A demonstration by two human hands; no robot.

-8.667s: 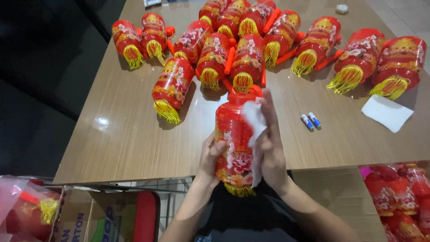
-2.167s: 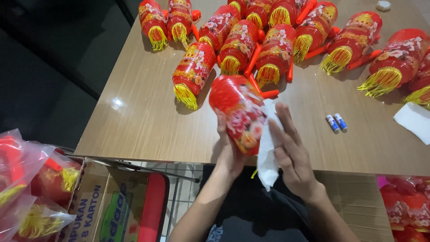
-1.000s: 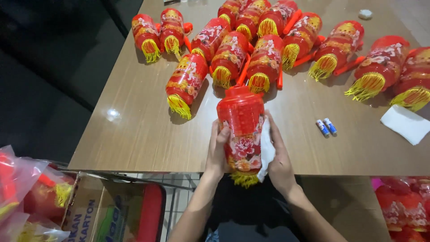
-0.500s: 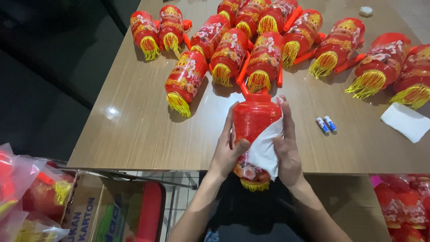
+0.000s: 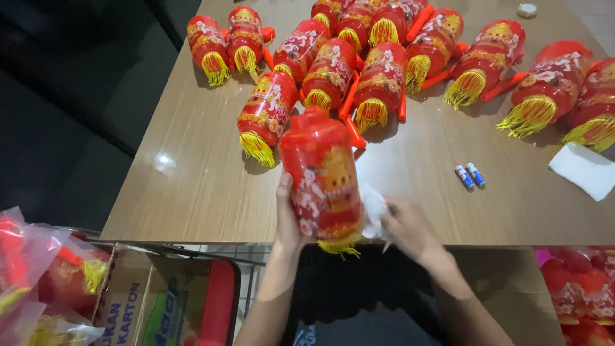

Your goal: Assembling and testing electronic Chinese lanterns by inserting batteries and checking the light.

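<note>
Left hand (image 5: 289, 221): I grip the lantern (image 5: 323, 176) from its left side, upright over the table (image 5: 192, 186) edge
Right hand (image 5: 410, 227): closed on a white cloth (image 5: 373, 211), touching the lantern's lower right
Batteries (image 5: 469, 176): beyond my right hand

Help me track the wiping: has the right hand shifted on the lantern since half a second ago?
Yes. The right hand with the white cloth dropped from lantern mid-body toward the table edge.

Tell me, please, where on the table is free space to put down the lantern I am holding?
The table is bare on its near left, between the left edge and the lantern in the left hand. Another bare strip lies between the right hand and the two batteries. The far side is crowded with the row of lanterns.
</note>
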